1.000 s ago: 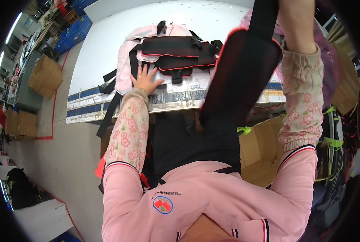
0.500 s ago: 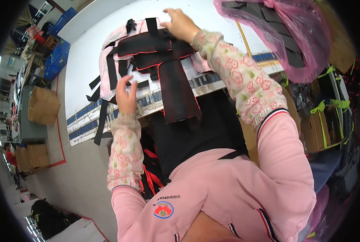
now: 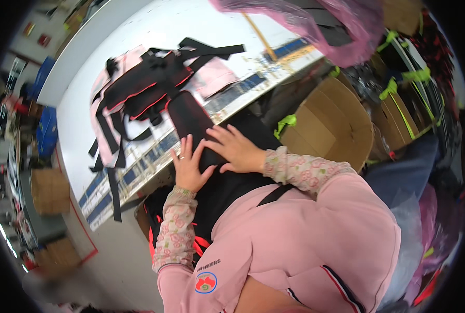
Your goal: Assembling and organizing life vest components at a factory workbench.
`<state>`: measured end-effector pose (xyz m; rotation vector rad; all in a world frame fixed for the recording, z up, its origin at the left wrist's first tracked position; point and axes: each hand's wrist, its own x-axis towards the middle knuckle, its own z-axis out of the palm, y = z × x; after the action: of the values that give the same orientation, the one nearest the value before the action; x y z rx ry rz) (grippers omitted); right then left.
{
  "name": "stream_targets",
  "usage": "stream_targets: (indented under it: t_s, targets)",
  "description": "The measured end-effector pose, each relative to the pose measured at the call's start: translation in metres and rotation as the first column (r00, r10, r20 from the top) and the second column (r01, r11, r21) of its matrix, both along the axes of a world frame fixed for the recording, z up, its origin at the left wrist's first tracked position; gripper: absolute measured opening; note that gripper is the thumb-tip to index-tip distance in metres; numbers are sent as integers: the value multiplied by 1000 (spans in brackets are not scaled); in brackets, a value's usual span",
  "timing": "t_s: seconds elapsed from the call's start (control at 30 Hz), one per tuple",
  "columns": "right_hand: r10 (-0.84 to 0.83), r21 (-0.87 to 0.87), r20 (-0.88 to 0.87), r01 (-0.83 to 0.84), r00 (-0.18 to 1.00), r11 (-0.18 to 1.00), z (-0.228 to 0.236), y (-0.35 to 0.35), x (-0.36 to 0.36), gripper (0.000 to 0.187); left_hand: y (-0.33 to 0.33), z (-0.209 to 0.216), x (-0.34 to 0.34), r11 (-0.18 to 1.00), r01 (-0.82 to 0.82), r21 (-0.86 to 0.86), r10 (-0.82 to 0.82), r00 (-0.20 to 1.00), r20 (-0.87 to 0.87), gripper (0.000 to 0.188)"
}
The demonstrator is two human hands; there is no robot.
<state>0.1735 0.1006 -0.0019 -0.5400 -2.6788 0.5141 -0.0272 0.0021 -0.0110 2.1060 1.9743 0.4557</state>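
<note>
The black, red-piped padded panel (image 3: 190, 116) slants from the pink-and-black backpack (image 3: 133, 86) on the white surface (image 3: 211, 32) down across its near edge, long axis toward the person. The left hand (image 3: 190, 168) and right hand (image 3: 239, 150) are about equally near, fingers spread over its lower end; contact pressure I cannot tell.

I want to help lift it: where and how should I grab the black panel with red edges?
Probably the near part, from the person's side, a hand on each long edge. The black panel is flat and reaches past the edge of the white table, while its far end meets the pink-and-black bag. The left hand and right hand seem to rest there.
</note>
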Motion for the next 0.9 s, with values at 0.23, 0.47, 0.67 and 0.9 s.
stream_targets:
  t_s: [0.23, 0.47, 0.67, 0.9]
  targets:
    - [-158, -168, -172, 129, 972, 977, -13, 3, -8, 59, 4, -4, 9, 996, -71, 49, 65, 992, 110, 53]
    - [-266, -405, -156, 184, 951, 896, -13, 17, 7, 29, 6, 0, 20, 992, -52, 118, 34, 988, 150, 51]
    - [-384, -401, -462, 198, 800, 894, -16, 19, -21, 22, 9, -6, 28, 943, -207, 262, 133, 952, 275, 32]
    - [-497, -618, -300, 231, 814, 751, -6, 17, -24, 4, 3, -6, 28, 833, -369, 413, 217, 903, 370, 41]
